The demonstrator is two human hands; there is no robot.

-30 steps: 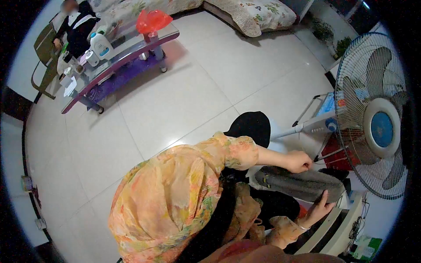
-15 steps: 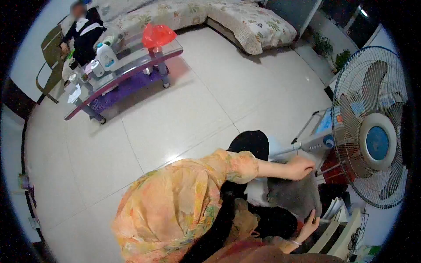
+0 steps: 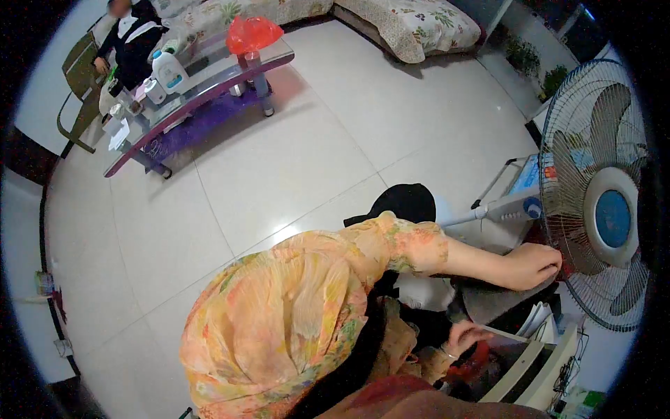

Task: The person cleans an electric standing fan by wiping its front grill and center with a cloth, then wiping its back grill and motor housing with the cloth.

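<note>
My left hand [image 3: 536, 267], at the end of a yellow floral sleeve [image 3: 419, 244], is closed over the upper right part of a grey cloth [image 3: 492, 302]. The cloth hangs below and to the left of the fist, partly hidden by the forearm. Lower down, my right hand [image 3: 463, 339], with a bracelet at its wrist, is apart from the cloth. Its fingers are loosely bent and spread beside a pale-edged piece of furniture [image 3: 513, 370]. Dark and reddish stuff lies under that hand, too blurred to name.
A large standing fan [image 3: 600, 209] is close on the right, beside a pale pole [image 3: 499, 209]. White papers [image 3: 536, 318] stand by the furniture. Across the tiled floor are a low table [image 3: 209, 94] with bottles and a red bag [image 3: 252, 35], a seated person [image 3: 136, 42] and a covered sofa [image 3: 419, 31].
My left hand has moved right toward the fan, taking the grey cloth with it. My right hand has let go of the cloth's lower edge and moved left. The view has shifted slightly.
</note>
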